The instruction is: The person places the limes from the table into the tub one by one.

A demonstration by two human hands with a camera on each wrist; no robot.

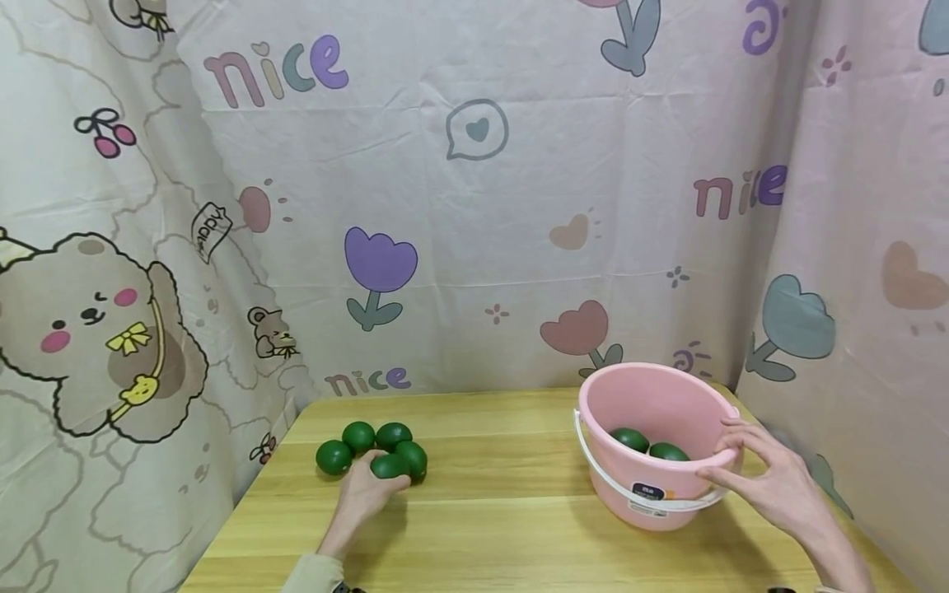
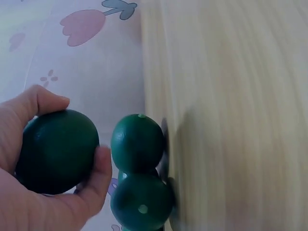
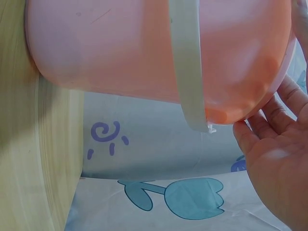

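My left hand (image 1: 366,492) grips a dark green avocado (image 1: 390,466), thumb and fingers curled round its sides. In the left wrist view that held avocado (image 2: 60,151) is raised off the wooden table, apart from the others. Several more avocados (image 1: 359,436) lie close together on the table just beyond the hand. On the right stands a pink bucket (image 1: 623,486), upright, with its white handle (image 1: 630,494) hanging down in front. Two avocados (image 1: 630,440) show inside it. My right hand (image 1: 774,478) holds the bucket's rim at the right side, also seen in the right wrist view.
The wooden table (image 1: 489,527) carries the fruit on its left and the bucket on its right. A printed cloth (image 1: 474,247) hangs behind the table and along both sides. A label (image 1: 648,492) is on the bucket's front.
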